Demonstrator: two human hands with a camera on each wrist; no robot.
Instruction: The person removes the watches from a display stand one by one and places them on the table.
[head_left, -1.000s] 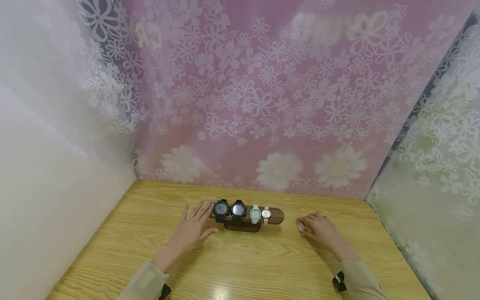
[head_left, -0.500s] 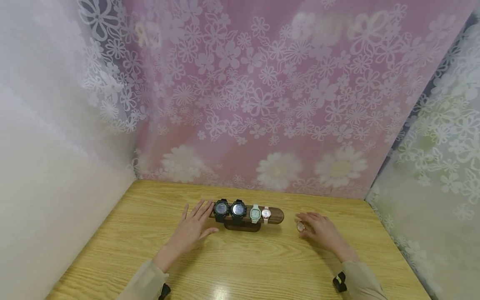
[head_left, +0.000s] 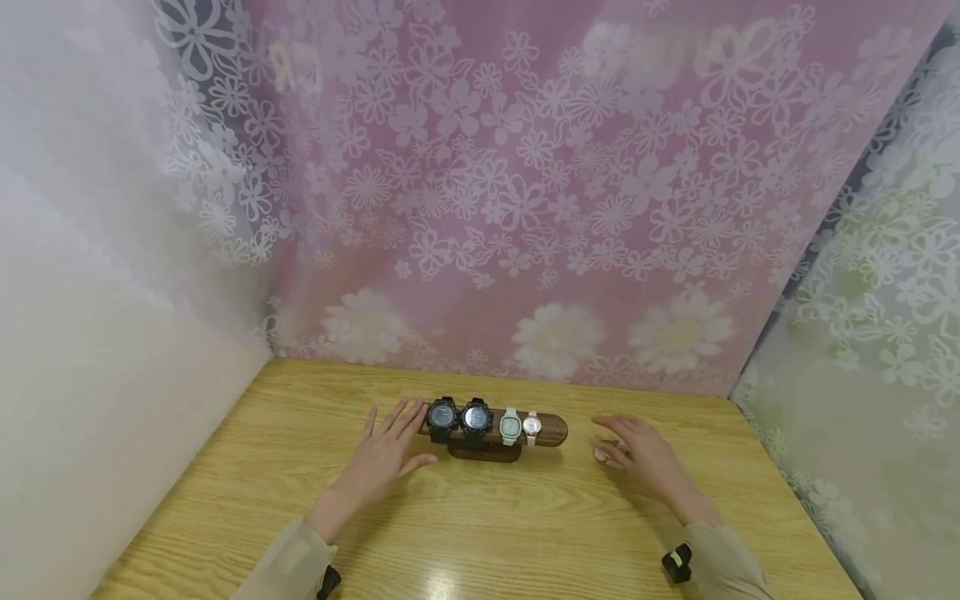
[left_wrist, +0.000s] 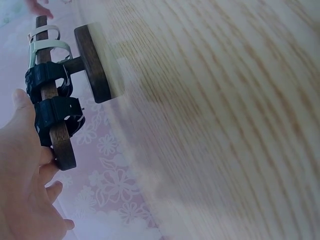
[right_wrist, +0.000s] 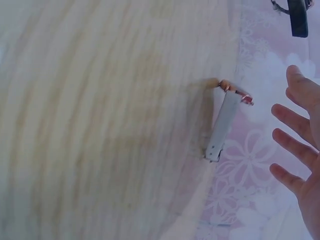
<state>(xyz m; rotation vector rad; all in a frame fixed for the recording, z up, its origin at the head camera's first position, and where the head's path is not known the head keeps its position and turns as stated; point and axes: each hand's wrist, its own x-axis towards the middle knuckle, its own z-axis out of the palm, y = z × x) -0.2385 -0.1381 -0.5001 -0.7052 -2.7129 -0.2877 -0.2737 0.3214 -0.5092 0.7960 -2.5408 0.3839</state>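
A dark wooden watch stand (head_left: 553, 430) bears two chunky black watches (head_left: 442, 414), a pale green square-faced watch (head_left: 510, 427) and a small white-strapped watch (head_left: 532, 426). At the stand's left end is my left hand (head_left: 382, 454), fingers straight and spread. In the left wrist view its fingertips touch the end of the bar (left_wrist: 62, 150). My right hand (head_left: 648, 458) hovers right of the stand, fingers apart and holding nothing. A small watch (right_wrist: 223, 125) with a white strap and a rose-gold case sits on the table beneath it, partly hidden by the thumb in the head view.
The wood-grain table (head_left: 480, 533) reaches back to a pink flowered curtain (head_left: 487, 208). Pale curtains stand on the left and right. Each sleeve has a black wrist camera (head_left: 677, 562) near its cuff.
My right hand has let go of the small watch; its fingers have spread and lifted off, and the watch stays on the table. The left hand has not moved.
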